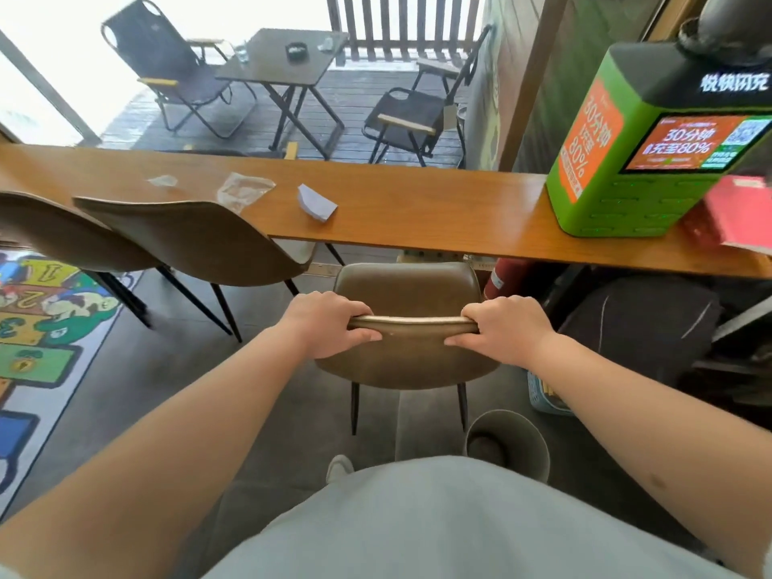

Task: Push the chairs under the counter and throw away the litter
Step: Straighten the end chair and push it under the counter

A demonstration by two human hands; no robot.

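Observation:
A brown padded chair (407, 288) stands in front of me, its seat partly under the wooden counter (417, 202). My left hand (330, 323) and my right hand (501, 328) both grip the top edge of its backrest. Two more brown chairs (196, 240) (54, 236) stand to the left, their backs at the counter's edge. Litter lies on the counter: a folded white paper (315, 202), a clear plastic wrapper (244, 190) and a smaller clear scrap (163, 180).
A grey bin (507, 442) stands on the floor by my right leg. A green charging station (639, 140) and a red box (735, 215) sit on the counter's right end. Dark bags (635, 323) lie under it. A colourful rug (37, 348) covers the floor at left.

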